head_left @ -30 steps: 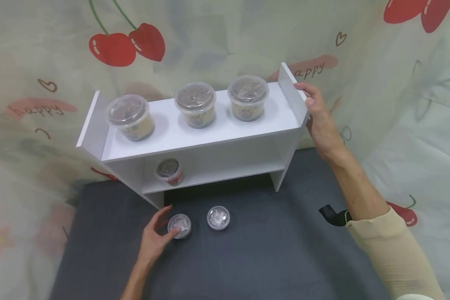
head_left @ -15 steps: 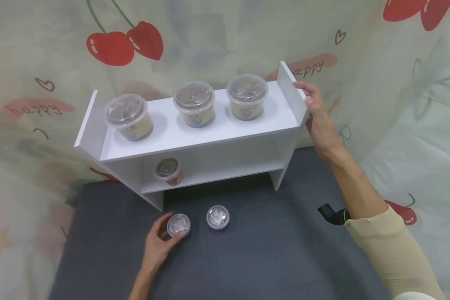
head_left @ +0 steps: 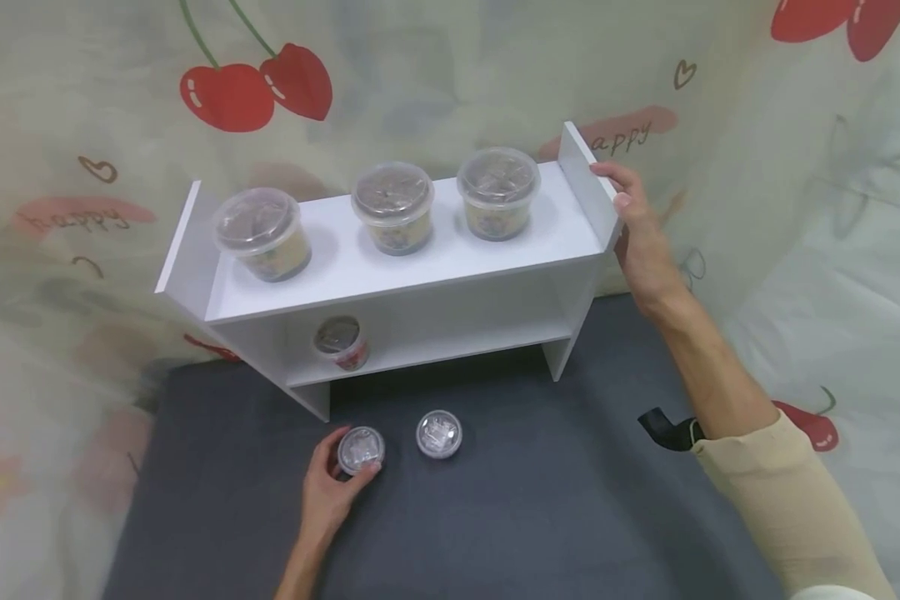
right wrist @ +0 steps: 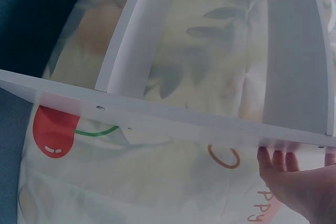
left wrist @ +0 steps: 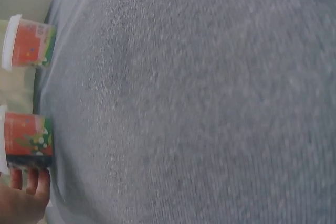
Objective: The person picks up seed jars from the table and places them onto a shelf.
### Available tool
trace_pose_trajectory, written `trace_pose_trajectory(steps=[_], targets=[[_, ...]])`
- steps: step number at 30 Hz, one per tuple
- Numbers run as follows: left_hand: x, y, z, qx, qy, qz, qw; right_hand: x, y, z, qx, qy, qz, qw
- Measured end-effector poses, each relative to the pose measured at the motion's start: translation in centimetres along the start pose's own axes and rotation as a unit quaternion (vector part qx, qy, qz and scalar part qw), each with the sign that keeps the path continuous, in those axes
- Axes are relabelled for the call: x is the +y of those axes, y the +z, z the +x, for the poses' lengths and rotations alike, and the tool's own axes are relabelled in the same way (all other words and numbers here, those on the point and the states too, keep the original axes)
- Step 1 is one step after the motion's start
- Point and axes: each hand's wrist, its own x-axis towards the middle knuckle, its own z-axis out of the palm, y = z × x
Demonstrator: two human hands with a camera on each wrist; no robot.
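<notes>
In the head view my left hand [head_left: 327, 492] holds a small lidded plastic cup [head_left: 362, 451] on the dark cloth, thumb at its near side and fingers at its left. The left wrist view shows this cup [left wrist: 27, 139] with an orange and green printed side and the fingertips against it. A matching cup [head_left: 439, 434] stands just to its right. My right hand [head_left: 645, 242] grips the upper right side panel of a white two-tier shelf [head_left: 420, 279]; in the right wrist view its fingertips press the panel's outer face.
On the top tier stand three larger clear tubs [head_left: 393, 208] with lids. A small cup [head_left: 342, 342] sits at the left of the lower tier. A black curved object [head_left: 667, 429] lies by the right forearm. Cherry-printed curtains [head_left: 420, 75] enclose the back and sides.
My left hand has moved slightly right and closed in around the left cup, its thumb now against the cup's near side. The right hand stays on the shelf panel.
</notes>
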Motion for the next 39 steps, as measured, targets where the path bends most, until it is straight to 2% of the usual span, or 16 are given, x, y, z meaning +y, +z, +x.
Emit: trace_pose_trajectory(steps=[6, 11, 14, 18, 21, 30, 35, 39], targets=[[0.3, 0.9, -0.4, 0.027, -0.005, 0.033, 0.9991, -0.1, -0.1, -0.2, 0.002, 0.002, -0.002, 1.0], [1.5, 1.3, -0.7, 0.029, 0.01, 0.045, 0.9985, -0.2, 0.1, -0.2, 0.005, 0.013, -0.007, 1.0], [3.0, 1.4, -1.0, 0.03, 0.013, 0.035, 0.9988, -0.3, 0.1, -0.1, 0.006, 0.018, -0.006, 1.0], [4.4, 1.3, -1.1, 0.027, -0.008, 0.022, 0.9994, -0.3, 0.2, -0.1, 0.006, 0.021, -0.008, 1.0], [4.5, 1.2, -1.1, 0.023, -0.017, 0.009, 0.9995, -0.2, 0.2, -0.1, 0.007, 0.02, -0.01, 1.0], [4.4, 0.8, -0.9, 0.023, -0.009, -0.025, 0.9994, -0.2, 0.3, -0.2, 0.016, 0.014, 0.004, 1.0], [5.2, 0.5, -0.7, 0.015, -0.033, -0.034, 0.9988, -0.2, 0.3, -0.2, 0.012, 0.014, 0.004, 1.0], [6.3, 0.4, -0.6, 0.012, -0.029, -0.029, 0.9991, -0.2, 0.3, -0.1, 0.011, 0.012, 0.008, 1.0]])
